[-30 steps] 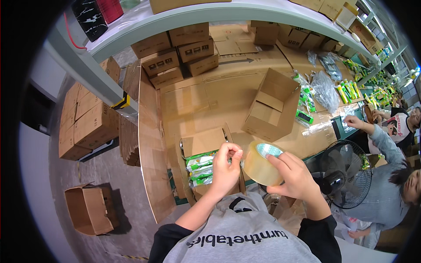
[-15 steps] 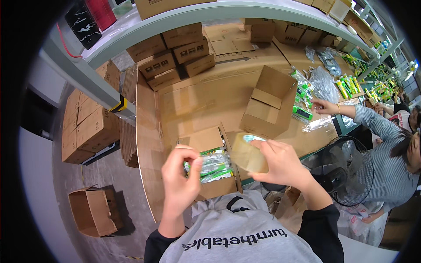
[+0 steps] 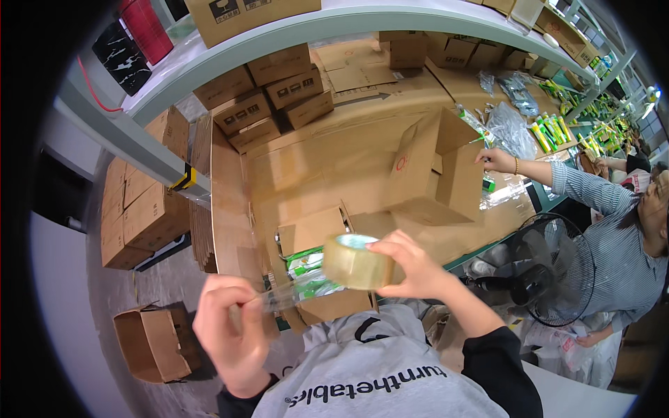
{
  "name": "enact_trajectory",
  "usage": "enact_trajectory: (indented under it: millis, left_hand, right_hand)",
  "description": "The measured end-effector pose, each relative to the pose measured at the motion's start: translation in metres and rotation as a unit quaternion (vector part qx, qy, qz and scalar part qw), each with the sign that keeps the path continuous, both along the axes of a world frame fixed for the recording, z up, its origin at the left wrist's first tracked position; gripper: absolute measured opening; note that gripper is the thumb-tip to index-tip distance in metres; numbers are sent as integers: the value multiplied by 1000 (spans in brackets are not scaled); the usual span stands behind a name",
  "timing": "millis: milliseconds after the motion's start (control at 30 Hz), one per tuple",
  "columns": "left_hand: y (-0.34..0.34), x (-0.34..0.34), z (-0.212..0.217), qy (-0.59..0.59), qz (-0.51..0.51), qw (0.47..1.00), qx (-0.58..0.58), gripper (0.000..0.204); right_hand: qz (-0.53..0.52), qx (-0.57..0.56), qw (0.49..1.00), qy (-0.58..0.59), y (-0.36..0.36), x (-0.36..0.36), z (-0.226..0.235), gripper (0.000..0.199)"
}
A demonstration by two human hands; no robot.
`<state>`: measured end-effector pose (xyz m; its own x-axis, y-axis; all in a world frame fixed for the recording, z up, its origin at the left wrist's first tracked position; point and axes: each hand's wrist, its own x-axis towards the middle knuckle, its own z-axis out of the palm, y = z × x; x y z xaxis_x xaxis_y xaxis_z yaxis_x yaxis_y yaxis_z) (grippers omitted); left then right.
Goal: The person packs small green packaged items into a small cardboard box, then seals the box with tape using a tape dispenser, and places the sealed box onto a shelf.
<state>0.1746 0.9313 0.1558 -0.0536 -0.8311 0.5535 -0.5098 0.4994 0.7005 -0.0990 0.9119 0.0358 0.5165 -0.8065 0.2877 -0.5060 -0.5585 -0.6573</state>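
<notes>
A wide roll of clear packing tape (image 3: 357, 268) is gripped in my right hand (image 3: 417, 268), thumb below and fingers along its upper rim. From the roll a transparent strip stretches left to my left hand (image 3: 233, 327), whose closed fingers pinch the strip's end. Under the strip sits a cardboard box (image 3: 334, 306) with raised flaps, holding several green-and-white packages (image 3: 306, 263) in clear wrap. The roll hides part of these contents.
A co-worker's hand (image 3: 498, 160) touches a larger tilted carton (image 3: 435, 174) at the right. A black fan (image 3: 533, 279) stands beside that person. Stacked cartons (image 3: 293, 87) line the back left, under a shelf (image 3: 348, 22). An open carton (image 3: 153, 341) lies on the floor.
My left hand has moved left and down, drawing out a longer strip of tape. The roll has shifted left with my right hand. The larger carton has been tipped by the co-worker.
</notes>
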Motion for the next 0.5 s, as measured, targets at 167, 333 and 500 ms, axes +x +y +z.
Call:
enact_trajectory:
  millis: [167,333,500]
  left_hand:
    - [11,16,69,-184,-31,980,-76,27]
    - [32,38,76,-156,79,983,-53,10]
    - [48,79,73,-170,178,969,23,9]
  right_hand:
    - [-72,94,962,-246,9,17,-70,69]
    - [-105,123,965,-207,11,29,-166,62]
    - [-100,133,969,-184,4,63,-154,75]
